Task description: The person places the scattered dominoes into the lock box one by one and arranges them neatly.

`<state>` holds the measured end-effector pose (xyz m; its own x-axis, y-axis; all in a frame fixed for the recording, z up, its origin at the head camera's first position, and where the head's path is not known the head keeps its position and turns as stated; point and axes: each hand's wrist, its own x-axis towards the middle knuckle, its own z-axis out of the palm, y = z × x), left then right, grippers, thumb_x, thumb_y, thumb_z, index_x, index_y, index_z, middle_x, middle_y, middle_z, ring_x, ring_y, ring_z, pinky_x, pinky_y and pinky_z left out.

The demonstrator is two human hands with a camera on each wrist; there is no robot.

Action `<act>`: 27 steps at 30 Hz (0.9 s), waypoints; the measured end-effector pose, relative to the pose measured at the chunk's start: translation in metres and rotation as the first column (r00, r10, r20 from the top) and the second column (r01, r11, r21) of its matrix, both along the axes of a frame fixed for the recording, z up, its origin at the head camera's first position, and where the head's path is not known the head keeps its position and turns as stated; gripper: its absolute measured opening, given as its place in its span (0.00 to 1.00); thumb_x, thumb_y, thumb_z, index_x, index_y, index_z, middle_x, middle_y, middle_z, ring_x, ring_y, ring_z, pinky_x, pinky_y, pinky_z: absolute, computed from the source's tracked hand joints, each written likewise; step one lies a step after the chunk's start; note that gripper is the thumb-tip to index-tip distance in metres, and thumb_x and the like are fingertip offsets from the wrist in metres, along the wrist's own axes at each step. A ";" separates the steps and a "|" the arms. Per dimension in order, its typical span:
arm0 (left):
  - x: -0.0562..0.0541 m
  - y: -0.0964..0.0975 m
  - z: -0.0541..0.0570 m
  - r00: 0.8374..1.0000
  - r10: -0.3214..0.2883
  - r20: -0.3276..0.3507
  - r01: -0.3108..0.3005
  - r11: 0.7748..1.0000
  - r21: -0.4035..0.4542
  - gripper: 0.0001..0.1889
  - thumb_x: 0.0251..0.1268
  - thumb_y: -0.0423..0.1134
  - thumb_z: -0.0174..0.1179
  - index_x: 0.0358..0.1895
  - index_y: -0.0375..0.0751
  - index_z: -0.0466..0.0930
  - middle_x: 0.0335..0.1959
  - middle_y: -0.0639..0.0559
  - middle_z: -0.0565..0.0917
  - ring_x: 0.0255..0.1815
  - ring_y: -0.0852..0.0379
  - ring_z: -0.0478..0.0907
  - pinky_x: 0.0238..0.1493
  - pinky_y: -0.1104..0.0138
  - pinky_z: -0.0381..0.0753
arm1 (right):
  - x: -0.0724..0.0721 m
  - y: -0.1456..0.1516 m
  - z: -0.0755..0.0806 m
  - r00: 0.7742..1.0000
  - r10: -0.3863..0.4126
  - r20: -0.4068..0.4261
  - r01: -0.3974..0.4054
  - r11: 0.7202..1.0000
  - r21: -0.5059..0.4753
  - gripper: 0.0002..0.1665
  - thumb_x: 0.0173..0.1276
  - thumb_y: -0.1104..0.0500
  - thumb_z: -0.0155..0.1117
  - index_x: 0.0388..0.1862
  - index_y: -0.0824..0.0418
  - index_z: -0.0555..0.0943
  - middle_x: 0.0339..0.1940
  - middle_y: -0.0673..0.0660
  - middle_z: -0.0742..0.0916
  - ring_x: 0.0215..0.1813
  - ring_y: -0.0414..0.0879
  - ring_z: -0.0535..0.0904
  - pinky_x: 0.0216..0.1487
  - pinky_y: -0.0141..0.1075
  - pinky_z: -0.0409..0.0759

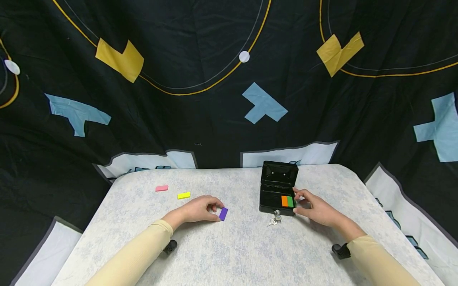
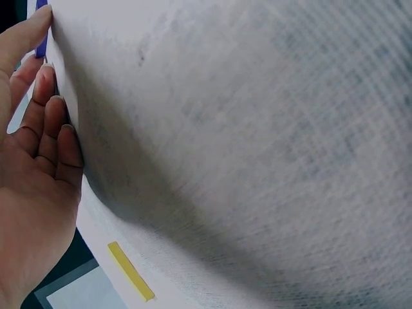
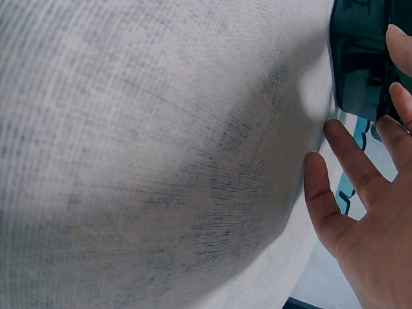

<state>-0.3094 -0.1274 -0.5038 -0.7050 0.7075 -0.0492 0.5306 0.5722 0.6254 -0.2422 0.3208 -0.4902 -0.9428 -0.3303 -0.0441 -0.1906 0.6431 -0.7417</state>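
Thumb and fingertips of my left hand [image 1: 198, 208] pinch a small purple block [image 1: 223, 214] at its left side, low over the table. In the left wrist view only a strip of that block [image 2: 42, 38] shows past the thumb. To the right stands a black cash box [image 1: 266, 200] with its lid [image 1: 280, 173] raised. Inside it an orange block [image 1: 284, 201] and a green block [image 1: 290, 201] lie side by side. My right hand [image 1: 316, 208] rests spread against the box's right side, thumb by the front corner. Small keys [image 1: 273, 221] hang at the box's front.
On the left of the cloth-covered table [image 1: 243, 254] lie a yellow block [image 1: 184, 195] and, farther back, a pink block [image 1: 162, 188]. A dark patterned curtain [image 1: 214, 131] hangs behind the table's far edge.
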 end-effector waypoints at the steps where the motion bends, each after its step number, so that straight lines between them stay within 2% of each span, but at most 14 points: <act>1: 0.000 0.000 0.000 1.000 0.000 -0.007 0.000 1.000 -0.002 0.19 0.60 0.44 0.75 0.53 0.46 0.84 0.35 0.56 0.79 0.39 0.58 0.73 0.44 0.63 0.73 | 0.000 0.000 0.000 1.000 0.001 0.000 -0.001 1.000 -0.003 0.18 0.75 0.53 0.66 0.54 0.59 0.70 0.82 0.63 0.62 0.61 0.59 0.75 0.60 0.56 0.73; 7: 0.001 0.001 -0.001 0.999 0.011 -0.041 -0.012 1.000 -0.017 0.19 0.61 0.46 0.75 0.53 0.48 0.84 0.35 0.58 0.80 0.38 0.60 0.74 0.43 0.64 0.74 | 0.000 0.000 0.000 1.000 0.000 0.002 0.000 1.000 -0.007 0.18 0.75 0.53 0.66 0.54 0.59 0.70 0.82 0.64 0.61 0.62 0.59 0.75 0.61 0.57 0.73; 17: 0.002 0.010 0.008 0.997 0.077 0.005 -0.077 0.997 0.020 0.19 0.62 0.48 0.73 0.55 0.54 0.82 0.30 0.62 0.79 0.32 0.64 0.74 0.38 0.64 0.76 | 0.001 0.000 0.000 1.000 0.007 0.001 -0.007 1.000 -0.029 0.18 0.75 0.54 0.66 0.54 0.59 0.70 0.82 0.64 0.61 0.62 0.59 0.75 0.61 0.58 0.72; 23: 0.001 0.015 0.013 0.997 0.082 -0.004 -0.082 0.996 0.034 0.20 0.63 0.49 0.73 0.56 0.54 0.82 0.30 0.61 0.79 0.29 0.63 0.73 0.33 0.65 0.74 | 0.000 0.000 -0.001 1.000 0.001 0.006 -0.001 1.000 -0.023 0.19 0.75 0.54 0.67 0.54 0.59 0.70 0.82 0.64 0.61 0.62 0.58 0.76 0.60 0.56 0.73; 27: 0.000 0.020 0.015 0.996 0.083 -0.017 -0.082 0.996 0.036 0.20 0.63 0.49 0.72 0.56 0.54 0.81 0.30 0.61 0.79 0.29 0.63 0.73 0.33 0.65 0.74 | -0.001 0.000 0.000 1.000 -0.004 0.011 0.005 1.000 -0.021 0.19 0.75 0.53 0.67 0.54 0.60 0.70 0.82 0.63 0.61 0.61 0.57 0.76 0.60 0.56 0.73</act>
